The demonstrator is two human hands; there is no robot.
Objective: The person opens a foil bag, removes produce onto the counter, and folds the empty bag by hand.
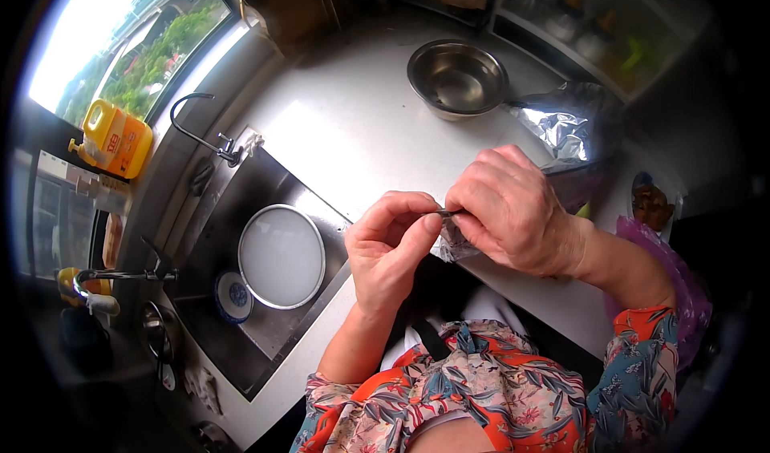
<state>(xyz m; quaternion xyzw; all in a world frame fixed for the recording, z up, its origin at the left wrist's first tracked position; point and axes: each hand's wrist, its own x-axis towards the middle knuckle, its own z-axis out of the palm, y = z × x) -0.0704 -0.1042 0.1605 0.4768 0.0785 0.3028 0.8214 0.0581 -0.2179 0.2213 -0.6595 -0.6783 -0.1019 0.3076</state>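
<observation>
My left hand (392, 244) and my right hand (507, 210) meet over the counter's front edge. Between their fingertips is a small, thin, dark piece (449, 212), too small for me to name. Thumb and forefinger of the left hand pinch one end, and the closed fingers of the right hold the other. Just below the right hand, a crumpled silvery wrapper (455, 248) shows in part. Beyond the hands stands a steel bowl (473, 80), with a little dark matter at its bottom. A shiny silver foil bag (568, 124) lies behind my right hand.
At left, the sink (298, 192) holds a round metal-rimmed basin (323, 254) of cloudy liquid and a blue-patterned plate (234, 297). Two taps arch nearby; a yellow jug (119, 140) stands by the window. Right of my forearm are a purple plastic bag (670, 273) and brown food pieces (651, 206).
</observation>
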